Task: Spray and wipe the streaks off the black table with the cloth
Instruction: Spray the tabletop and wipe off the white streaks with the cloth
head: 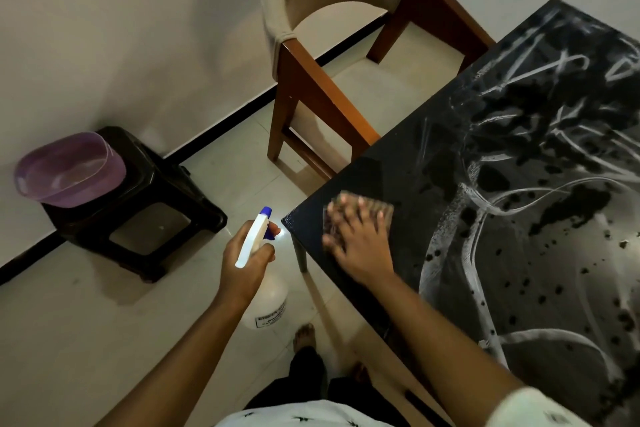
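Note:
The black table (388, 177) fills the right side, covered in white streaks (540, 149) and dark wet blotches. My right hand (356, 239) lies flat, fingers spread, pressing a brownish cloth (381, 208) onto the table's near left corner; hand and cloth are motion-blurred. My left hand (247, 263) is off the table over the floor, wrapped around the neck of a white spray bottle (266, 305) with a blue nozzle (266, 211), one finger on the trigger. The nozzle points toward the table corner.
A wooden chair (311, 87) with a beige cushioned back stands against the table's far left edge. A dark stool (145, 204) carrying a purple plastic basin (65, 170) sits by the wall at left. My bare feet (304, 334) stand on the tiled floor.

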`<state>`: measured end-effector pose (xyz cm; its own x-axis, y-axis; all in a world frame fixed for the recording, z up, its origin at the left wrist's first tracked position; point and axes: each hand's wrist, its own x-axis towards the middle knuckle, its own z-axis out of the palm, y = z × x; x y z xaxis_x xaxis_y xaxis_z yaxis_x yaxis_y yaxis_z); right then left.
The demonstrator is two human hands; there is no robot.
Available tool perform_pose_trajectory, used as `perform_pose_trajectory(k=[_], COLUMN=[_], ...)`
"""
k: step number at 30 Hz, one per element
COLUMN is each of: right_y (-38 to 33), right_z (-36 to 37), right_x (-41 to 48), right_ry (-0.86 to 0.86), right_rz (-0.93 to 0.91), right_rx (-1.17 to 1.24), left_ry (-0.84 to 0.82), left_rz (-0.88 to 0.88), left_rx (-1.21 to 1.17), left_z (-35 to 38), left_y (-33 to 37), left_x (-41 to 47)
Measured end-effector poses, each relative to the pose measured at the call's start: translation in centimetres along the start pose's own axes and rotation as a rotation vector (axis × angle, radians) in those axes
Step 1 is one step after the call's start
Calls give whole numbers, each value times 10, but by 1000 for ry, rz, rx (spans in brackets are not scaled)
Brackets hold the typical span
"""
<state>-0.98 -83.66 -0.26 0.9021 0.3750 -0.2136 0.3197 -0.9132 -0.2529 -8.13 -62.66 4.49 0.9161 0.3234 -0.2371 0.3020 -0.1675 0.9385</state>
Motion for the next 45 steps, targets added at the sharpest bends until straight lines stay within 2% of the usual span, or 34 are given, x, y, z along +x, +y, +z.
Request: perform_pose_trajectory(k=[4,7,10,16,19,25,28,32,35,42,45], right_y=[21,25,17,-7,-5,11,26,33,27,4,11], right_z=[-35,-40,-28,14,24,1,-16,-29,-20,22,27], right_x=[104,123,83,-67,-93,-27,47,99,65,-108,-123], right_ry=[-10,-49,-13,-18,10,-9,63,31,39,15,34], right_rz=[153,159,132,35,12,-55,57,134,100,38,10], right_rx=[37,23,32,67,-1,-54,-33,-14,-15,21,12], left_ry=[13,35,24,13,22,13,13,34,17,2,-4], left_rz=[30,38,27,-9,-44,-11,2,24,31,38,15], left_rx=[62,71,69,36,63,49,34,49,55,48,40], left_z=[4,5,4,9,11,17,18,20,21,32,38], left_y=[1,3,-1,-3,-5,4,11,12,10,7,7], left_x=[4,5,2,-2,0,5,5,1,-6,-25,-33])
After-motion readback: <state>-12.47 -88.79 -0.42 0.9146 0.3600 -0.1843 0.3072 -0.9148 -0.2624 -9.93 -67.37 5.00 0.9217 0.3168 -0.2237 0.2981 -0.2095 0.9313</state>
